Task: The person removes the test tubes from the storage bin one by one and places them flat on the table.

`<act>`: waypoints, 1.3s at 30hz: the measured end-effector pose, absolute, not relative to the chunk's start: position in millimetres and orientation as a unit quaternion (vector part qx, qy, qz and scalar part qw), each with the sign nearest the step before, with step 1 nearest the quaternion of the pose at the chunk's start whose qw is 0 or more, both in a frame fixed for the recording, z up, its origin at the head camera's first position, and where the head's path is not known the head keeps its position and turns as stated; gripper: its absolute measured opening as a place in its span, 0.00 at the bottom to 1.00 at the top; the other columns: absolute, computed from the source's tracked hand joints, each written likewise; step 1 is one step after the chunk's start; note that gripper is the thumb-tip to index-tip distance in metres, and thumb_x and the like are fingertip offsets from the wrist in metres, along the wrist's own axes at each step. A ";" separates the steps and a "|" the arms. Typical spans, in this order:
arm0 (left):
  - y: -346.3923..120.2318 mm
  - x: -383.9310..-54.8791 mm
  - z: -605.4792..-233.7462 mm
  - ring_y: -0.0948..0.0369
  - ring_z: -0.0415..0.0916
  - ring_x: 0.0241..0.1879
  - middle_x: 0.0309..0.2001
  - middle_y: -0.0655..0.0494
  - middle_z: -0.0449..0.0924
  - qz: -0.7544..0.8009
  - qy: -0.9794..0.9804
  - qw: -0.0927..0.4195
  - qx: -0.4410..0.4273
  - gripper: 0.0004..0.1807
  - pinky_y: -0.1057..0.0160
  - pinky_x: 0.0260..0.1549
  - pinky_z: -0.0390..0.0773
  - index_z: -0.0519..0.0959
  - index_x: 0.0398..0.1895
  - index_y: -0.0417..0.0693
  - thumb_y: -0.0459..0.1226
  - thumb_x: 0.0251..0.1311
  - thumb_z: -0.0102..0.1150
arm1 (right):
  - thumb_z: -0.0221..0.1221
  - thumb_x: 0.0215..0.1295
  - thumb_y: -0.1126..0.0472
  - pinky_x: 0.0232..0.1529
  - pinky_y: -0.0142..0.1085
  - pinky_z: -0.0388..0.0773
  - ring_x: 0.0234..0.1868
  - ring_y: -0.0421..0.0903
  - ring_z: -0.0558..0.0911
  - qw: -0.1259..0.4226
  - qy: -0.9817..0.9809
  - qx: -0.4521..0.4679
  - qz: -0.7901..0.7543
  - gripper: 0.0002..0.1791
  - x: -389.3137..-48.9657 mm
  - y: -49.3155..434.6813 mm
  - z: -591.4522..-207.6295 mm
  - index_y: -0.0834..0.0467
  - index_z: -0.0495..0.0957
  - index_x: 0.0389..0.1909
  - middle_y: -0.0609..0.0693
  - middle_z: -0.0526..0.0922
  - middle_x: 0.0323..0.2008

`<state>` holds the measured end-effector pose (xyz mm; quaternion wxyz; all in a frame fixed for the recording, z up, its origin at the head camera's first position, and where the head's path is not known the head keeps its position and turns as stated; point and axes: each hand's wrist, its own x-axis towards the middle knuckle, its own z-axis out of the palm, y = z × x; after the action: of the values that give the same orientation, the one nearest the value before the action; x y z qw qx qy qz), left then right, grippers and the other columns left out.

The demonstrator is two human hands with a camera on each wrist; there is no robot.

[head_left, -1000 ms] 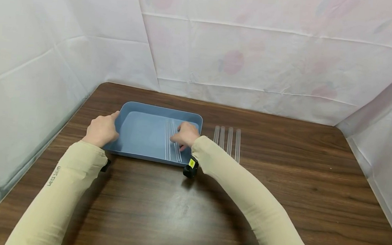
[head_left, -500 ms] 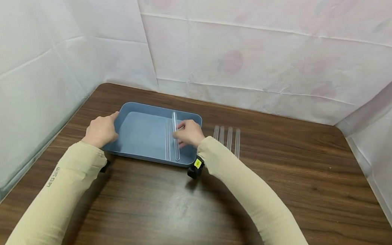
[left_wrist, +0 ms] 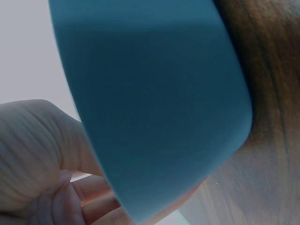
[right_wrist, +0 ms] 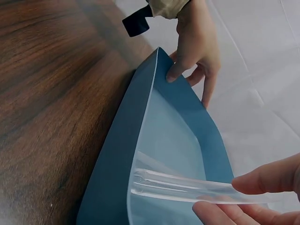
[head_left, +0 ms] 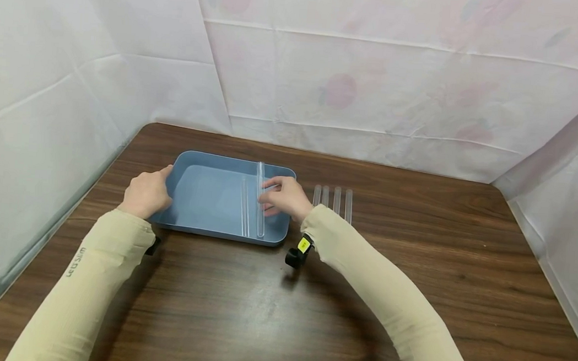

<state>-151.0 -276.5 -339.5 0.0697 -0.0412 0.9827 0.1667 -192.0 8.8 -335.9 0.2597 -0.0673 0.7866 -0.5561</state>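
Over on the left, your left hand [head_left: 145, 194] clamps the near-left corner of the blue tray [head_left: 208, 197]; the right wrist camera catches what the head view blurs, the thumb hooked over the rim [right_wrist: 161, 70] and the fingers curled down the outside wall. The left wrist view gives only a wall of blue [left_wrist: 154, 108] with folded fingers [left_wrist: 42, 154] behind it. Both forearms reach forward in beige sleeves, wrists low over the wooden table [head_left: 413, 254]. Moving right, a clear tube [head_left: 244, 211] lies flat on the tray floor. Beside it your right hand [head_left: 284, 198] pinches a second clear tube [head_left: 259, 201] between thumb and fingertips, held over the tray's right side; the wrist view shows it off the floor, its far end cut off by your fingers [right_wrist: 262, 180]. Further right, four more tubes [head_left: 332, 201] lie side by side on the table, their near ends hidden behind your sleeve.
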 end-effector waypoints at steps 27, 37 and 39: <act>-280.0 -150.5 -339.7 0.51 0.63 0.19 0.41 0.21 0.74 0.166 0.982 0.075 -0.044 0.42 0.59 0.14 0.65 0.55 0.71 0.32 0.28 0.47 0.50 | 0.58 0.61 0.70 0.43 0.47 0.81 0.35 0.47 0.84 0.233 0.741 -0.048 -0.627 0.23 -192.1 61.1 -323.7 0.67 0.71 0.58 0.67 0.80 0.50; -281.1 -152.0 -340.6 0.53 0.62 0.18 0.36 0.24 0.76 0.168 0.981 0.081 -0.044 0.42 0.60 0.14 0.64 0.54 0.71 0.32 0.28 0.47 0.51 | 0.56 0.63 0.68 0.44 0.44 0.81 0.34 0.44 0.83 0.216 0.747 -0.037 -0.628 0.23 -195.0 98.4 -323.5 0.69 0.68 0.59 0.69 0.78 0.50; -281.4 -151.7 -340.4 0.53 0.61 0.18 0.35 0.25 0.76 0.170 0.981 0.081 -0.044 0.42 0.60 0.14 0.64 0.54 0.71 0.32 0.28 0.47 0.51 | 0.56 0.63 0.68 0.43 0.43 0.81 0.34 0.44 0.83 0.211 0.755 -0.030 -0.620 0.23 -195.3 104.2 -323.4 0.68 0.68 0.59 0.67 0.79 0.48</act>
<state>-151.7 -281.4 -340.4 0.0812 -0.0436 0.9812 0.1698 -195.3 104.2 -323.4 0.2115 -0.0300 0.7550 -0.6200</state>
